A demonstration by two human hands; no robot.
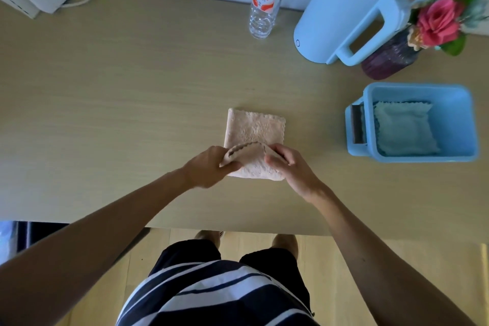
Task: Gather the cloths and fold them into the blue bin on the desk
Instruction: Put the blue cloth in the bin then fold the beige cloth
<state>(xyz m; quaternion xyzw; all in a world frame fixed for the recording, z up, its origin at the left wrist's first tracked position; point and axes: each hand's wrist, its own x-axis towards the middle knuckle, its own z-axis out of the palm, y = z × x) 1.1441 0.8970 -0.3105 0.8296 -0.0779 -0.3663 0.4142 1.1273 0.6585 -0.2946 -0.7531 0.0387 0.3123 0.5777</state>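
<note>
Head cam: the pink cloth lies in the middle of the desk, with both hands pinching its near edge up. The left hand is at the 8 o'clock corner, the right hand at 4. The blue bin sits at 3 o'clock, with a pale folded cloth already inside.

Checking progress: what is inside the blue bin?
One folded pale cloth lies in the blue bin. Anything beneath it is covered and cannot be seen.
</note>
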